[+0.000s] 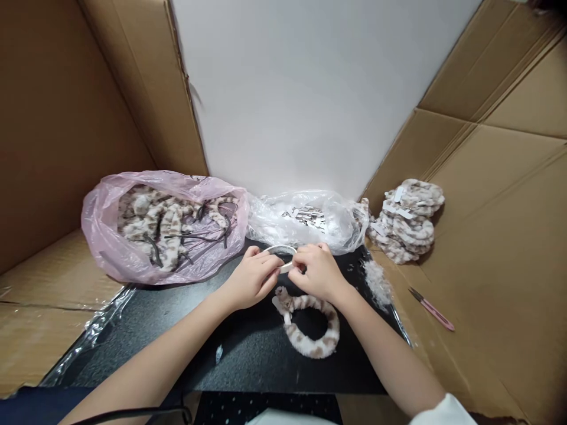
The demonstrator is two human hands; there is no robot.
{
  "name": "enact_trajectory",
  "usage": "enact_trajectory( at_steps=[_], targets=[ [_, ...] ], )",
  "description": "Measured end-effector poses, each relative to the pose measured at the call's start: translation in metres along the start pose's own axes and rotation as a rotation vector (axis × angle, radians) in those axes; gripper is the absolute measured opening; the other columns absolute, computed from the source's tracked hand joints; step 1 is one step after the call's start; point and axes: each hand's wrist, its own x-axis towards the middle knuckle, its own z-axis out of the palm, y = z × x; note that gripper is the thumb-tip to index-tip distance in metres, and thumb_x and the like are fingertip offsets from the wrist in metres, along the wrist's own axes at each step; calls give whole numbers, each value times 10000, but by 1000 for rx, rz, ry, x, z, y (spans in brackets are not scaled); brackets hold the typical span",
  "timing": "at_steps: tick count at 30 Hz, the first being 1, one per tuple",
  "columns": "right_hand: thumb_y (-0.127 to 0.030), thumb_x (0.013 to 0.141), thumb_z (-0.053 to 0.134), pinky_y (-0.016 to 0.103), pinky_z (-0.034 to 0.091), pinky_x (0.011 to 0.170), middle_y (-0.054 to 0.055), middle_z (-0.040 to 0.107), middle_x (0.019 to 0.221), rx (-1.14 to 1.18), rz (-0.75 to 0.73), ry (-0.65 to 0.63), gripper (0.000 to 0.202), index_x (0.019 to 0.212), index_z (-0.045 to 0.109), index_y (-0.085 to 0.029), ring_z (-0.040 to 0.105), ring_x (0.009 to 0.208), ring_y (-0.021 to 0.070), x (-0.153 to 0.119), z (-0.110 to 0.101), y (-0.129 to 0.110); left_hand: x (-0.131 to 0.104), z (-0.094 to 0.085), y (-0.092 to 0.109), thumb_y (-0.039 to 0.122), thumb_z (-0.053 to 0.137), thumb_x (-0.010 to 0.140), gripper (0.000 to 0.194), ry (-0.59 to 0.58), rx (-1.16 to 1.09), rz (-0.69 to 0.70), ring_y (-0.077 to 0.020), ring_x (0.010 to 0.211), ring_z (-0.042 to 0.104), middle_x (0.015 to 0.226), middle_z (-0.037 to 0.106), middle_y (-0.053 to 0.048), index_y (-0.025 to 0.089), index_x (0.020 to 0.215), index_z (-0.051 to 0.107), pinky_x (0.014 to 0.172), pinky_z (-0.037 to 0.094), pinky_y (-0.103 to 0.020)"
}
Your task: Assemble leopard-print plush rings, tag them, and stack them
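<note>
Head view, cardboard walls [44,118]: rise on the left and right, with a pale panel [301,88] across the far side.
Black table [248,360]: lies between them, under both forearms.
Left forearm: slants from the near left towards the far middle, palm side down.
Right forearm: slants from the near right inward, mirroring it.
Pink bag [100,242]: far left, open, holding spotted plush pieces and dark cords.
Clear bag [268,227]: far middle, holding small flat pieces.
Plush pile [410,227]: far right, spotted, with pale tags.
Left hand [253,278]: fingers curled inward, gripping the left side of the white ring.
Right hand [319,273]: knuckles up, thumb and fingers bent, gripping its right side.
Spotted plush loop [328,339]: on the table, just nearer than the hands, its tagged end pointing far left.
White ring [283,248]: between the hands, near the clear bag; its opening faces up, and its wider span runs left to right.
Pink-handled snips [432,310]: on the right cardboard, blades pointing far left.
</note>
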Motion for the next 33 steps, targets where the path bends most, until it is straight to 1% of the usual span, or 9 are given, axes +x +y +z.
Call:
enact_trajectory(
  at_steps=[4,7,15,21,26,28,30,31,33],
  targets=[
    [-111,709,525,288,317,674,-37,517,553,187,-73,-56,233,495,466,-183,469,615,128,-7,-18,3,1,-10,-7,357,421,949,271,-31,-58,-10,-154,684,532,702,603,5,176,775,521,768,301,-344],
    [-91,689,479,284,332,666,-37,503,548,279,-89,-26,221,491,452,-186,454,588,123,-16,-32,6,2,-15,-13,386,427,945,324,-32,-97,-24,-141,635,504,632,550,23,176,709,499,749,307,-336],
    [-92,660,470,322,311,711,-26,517,564,184,-56,49,182,508,480,-191,479,635,143,-36,-36,4,8,-16,-9,367,398,930,391,-46,-117,-97,-119,545,449,536,493,42,173,598,471,683,296,-317],
    [-106,678,535,334,303,731,-25,576,594,52,-34,108,169,530,531,-188,509,654,143,-36,-31,3,6,-9,-9,296,424,886,374,52,-55,-171,-102,517,448,487,456,56,162,537,437,685,275,-324],
    [-223,754,610,329,365,691,-6,619,569,-7,149,98,281,482,543,-196,521,542,140,-22,-40,18,1,-7,-9,285,423,889,352,212,100,-182,-129,559,481,505,518,33,173,559,478,680,259,-342],
    [-296,777,635,339,385,701,11,648,620,-26,157,127,242,558,593,-204,561,599,170,-14,-41,19,1,-6,-6,287,421,900,344,232,158,-152,-142,576,494,518,548,23,182,581,494,683,261,-352],
    [-346,780,659,375,399,784,36,690,771,-34,93,144,146,718,647,-213,609,764,221,-7,-36,15,1,-4,-3,291,427,907,326,237,197,-108,-155,595,508,547,587,12,193,609,517,692,269,-363],
    [-365,762,684,402,395,832,52,697,862,-33,51,132,157,810,656,-218,611,860,249,-3,-32,12,1,-3,-1,292,431,908,316,243,213,-89,-160,600,512,562,603,7,198,623,528,697,273,-368],
    [-400,699,747,451,381,895,84,681,1006,-23,-11,71,337,965,636,-224,584,1000,298,3,-22,7,1,-1,2,290,437,909,303,255,240,-62,-167,604,514,579,620,3,205,637,540,704,280,-376]
  ],
)
